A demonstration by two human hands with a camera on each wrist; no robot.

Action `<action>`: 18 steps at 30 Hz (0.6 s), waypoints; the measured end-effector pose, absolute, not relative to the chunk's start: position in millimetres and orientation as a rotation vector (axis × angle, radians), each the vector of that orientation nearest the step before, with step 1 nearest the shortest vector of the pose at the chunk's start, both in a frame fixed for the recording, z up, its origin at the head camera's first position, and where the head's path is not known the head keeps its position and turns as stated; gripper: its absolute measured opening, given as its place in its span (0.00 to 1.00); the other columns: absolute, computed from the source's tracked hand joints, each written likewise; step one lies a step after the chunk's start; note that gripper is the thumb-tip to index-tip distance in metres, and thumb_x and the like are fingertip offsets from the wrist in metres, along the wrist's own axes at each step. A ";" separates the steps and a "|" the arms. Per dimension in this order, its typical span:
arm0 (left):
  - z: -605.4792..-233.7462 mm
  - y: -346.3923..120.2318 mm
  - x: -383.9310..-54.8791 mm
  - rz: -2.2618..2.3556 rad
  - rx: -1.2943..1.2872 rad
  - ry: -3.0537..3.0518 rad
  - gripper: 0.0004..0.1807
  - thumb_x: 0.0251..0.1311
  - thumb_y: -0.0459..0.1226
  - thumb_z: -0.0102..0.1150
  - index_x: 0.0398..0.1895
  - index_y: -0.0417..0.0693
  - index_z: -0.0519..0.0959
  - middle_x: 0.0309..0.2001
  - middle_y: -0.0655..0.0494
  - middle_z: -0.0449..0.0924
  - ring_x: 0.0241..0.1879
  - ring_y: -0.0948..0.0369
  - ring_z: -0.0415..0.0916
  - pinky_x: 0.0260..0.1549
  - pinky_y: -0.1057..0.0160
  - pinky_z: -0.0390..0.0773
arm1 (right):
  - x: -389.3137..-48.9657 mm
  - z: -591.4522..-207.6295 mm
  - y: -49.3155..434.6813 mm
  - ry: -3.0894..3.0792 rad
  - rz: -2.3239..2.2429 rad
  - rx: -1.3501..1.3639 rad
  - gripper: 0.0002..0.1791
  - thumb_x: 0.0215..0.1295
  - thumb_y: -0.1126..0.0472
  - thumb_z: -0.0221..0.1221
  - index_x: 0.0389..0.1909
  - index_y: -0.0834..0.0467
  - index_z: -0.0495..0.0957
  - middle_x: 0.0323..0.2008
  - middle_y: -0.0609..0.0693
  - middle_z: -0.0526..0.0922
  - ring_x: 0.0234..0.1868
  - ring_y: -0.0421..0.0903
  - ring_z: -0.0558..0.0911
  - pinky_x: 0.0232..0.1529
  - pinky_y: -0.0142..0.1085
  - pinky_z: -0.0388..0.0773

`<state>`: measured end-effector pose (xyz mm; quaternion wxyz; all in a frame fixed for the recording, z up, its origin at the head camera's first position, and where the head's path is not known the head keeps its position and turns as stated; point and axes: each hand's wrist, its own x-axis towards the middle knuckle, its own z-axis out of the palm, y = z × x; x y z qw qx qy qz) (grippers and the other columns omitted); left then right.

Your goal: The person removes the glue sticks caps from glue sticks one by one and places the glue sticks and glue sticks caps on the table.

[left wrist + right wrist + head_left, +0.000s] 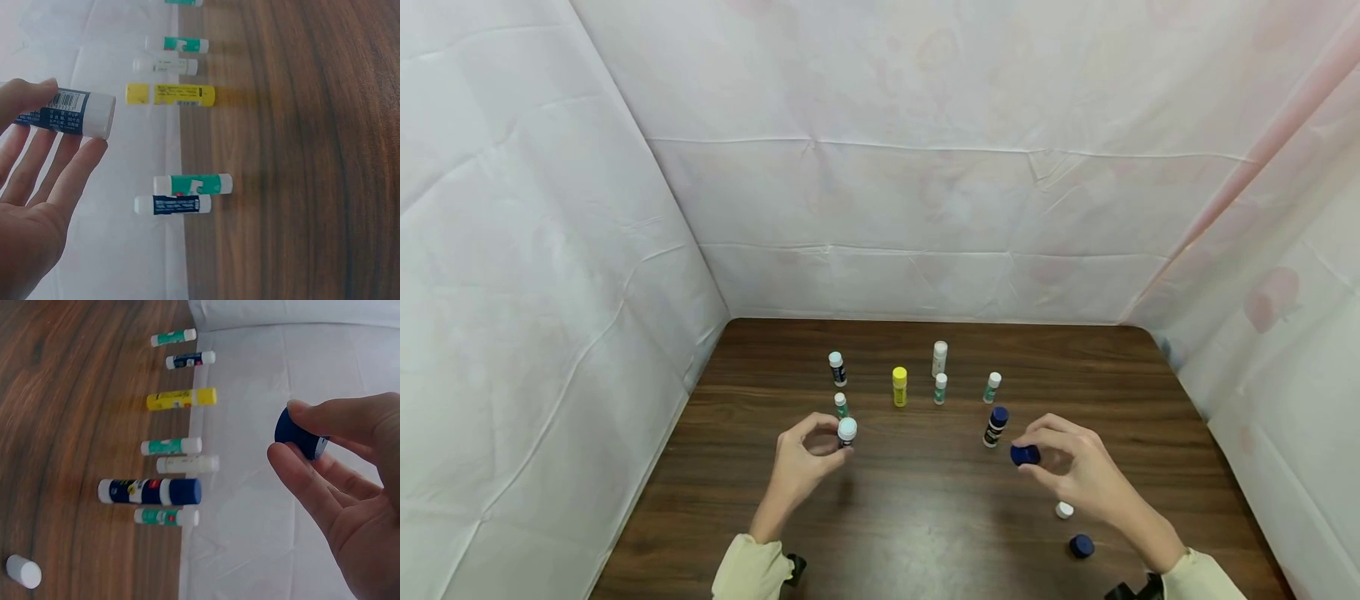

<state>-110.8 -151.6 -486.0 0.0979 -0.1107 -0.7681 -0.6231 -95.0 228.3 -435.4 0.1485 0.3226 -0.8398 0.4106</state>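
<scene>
My left hand (799, 468) grips a glue stick with a navy label and a white end (847, 430). Its barcode and small print show on the glue stick (65, 112) in the left wrist view, raised in front of the others. Between thumb and fingertips, my right hand (1081, 468) pinches a dark blue cap (301, 434). Nearest to that hand stands a large navy glue stick with a blue cap (996, 427). Just behind the left hand's glue stick is a small green one (841, 405), its lower part partly hidden.
Farther back stand a small navy glue stick (838, 369), a yellow one (899, 387), a white one (939, 359) and two green ones (940, 389). A white cap (1064, 510) and a dark blue cap (1081, 547) lie near the right forearm. White sheets surround the wooden table (737, 500).
</scene>
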 end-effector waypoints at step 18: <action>-527.0 -163.6 -129.6 -1.882 -0.030 -2.264 0.19 0.35 0.21 0.73 0.32 0.43 0.79 0.37 0.48 0.81 0.39 0.55 0.81 0.37 0.61 0.82 | -101.8 -471.7 254.8 -2.546 1.067 0.768 0.24 0.33 0.79 0.72 0.34 0.58 0.82 0.33 0.46 0.79 0.28 0.40 0.79 0.24 0.33 0.79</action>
